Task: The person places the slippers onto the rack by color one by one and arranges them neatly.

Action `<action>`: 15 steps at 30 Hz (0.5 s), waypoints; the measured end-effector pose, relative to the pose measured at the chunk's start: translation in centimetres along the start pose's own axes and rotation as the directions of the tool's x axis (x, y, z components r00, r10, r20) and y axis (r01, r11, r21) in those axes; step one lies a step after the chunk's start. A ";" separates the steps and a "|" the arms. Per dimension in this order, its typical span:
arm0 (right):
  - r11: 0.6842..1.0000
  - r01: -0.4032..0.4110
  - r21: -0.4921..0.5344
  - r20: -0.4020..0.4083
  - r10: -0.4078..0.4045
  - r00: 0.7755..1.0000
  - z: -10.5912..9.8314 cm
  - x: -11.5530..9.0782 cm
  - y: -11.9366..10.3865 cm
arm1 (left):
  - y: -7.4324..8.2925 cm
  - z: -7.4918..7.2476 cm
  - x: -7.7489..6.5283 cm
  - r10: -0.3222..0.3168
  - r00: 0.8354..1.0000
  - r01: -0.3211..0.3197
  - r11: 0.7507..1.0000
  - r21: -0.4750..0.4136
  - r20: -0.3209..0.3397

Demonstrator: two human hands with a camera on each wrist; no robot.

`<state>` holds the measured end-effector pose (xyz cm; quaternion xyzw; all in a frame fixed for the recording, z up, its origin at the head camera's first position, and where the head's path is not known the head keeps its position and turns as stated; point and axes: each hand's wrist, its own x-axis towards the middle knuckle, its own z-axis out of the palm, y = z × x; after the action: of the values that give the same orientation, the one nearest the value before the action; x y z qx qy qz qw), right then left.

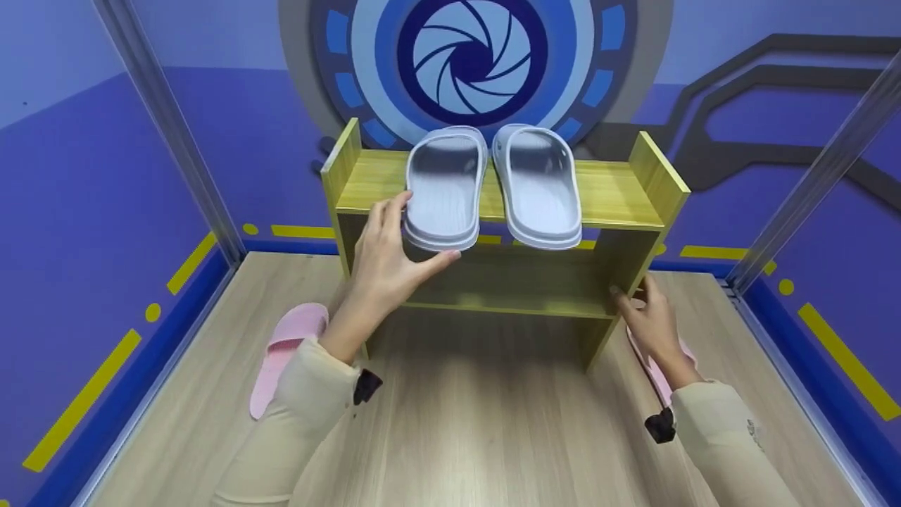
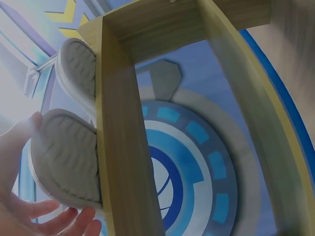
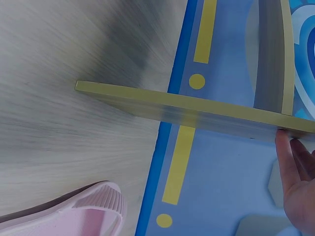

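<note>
Two pale grey clogs, the left clog (image 1: pixel 445 186) and the right clog (image 1: pixel 538 186), rest side by side on the top shelf of a wooden shoe rack (image 1: pixel 612 193), heels jutting past its front edge. My left hand (image 1: pixel 383 264) is spread about the left clog's heel: fingertips at its left side, thumb extended close below the heel. In the left wrist view, thumb and fingers lie at opposite sides of the clog's sole (image 2: pixel 66 160). My right hand (image 1: pixel 651 320) grips the rack's right side panel (image 3: pixel 197 108), thumb at the inner front edge, fingers along the outside.
A pink slipper (image 1: pixel 285 355) lies on the wood-look floor (image 1: pixel 471 429) left of the rack. Another pink slipper (image 3: pixel 93 216) lies to the right, partly behind my right hand and wrist. The lower shelf (image 1: pixel 507 310) spans the rack. A patterned wall (image 1: pixel 239 141) stands behind.
</note>
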<state>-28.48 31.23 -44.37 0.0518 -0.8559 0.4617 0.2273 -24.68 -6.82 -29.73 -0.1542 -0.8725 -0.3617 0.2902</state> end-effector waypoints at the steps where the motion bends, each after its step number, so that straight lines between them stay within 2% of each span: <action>1: 1.000 0.005 0.002 0.000 -0.005 1.000 0.0 0.0 0.1 | 0.0 0.2 0.1 0.005 1.000 -0.005 1.000 -0.005 -0.010; 7: 1.000 0.013 -0.005 0.004 -0.013 1.000 0.1 0.1 0.1 | -0.2 1.1 0.4 0.003 0.999 -0.004 1.000 -0.016 -0.049; 15: 1.000 0.007 -0.007 0.009 -0.007 1.000 0.0 0.0 0.1 | -0.3 1.8 0.6 0.003 0.998 -0.003 1.000 -0.014 -0.057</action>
<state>-28.53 31.29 -44.40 0.0559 -0.8584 0.4574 0.2252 -26.01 -5.67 -30.50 -0.1472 -0.8611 -0.3716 0.3143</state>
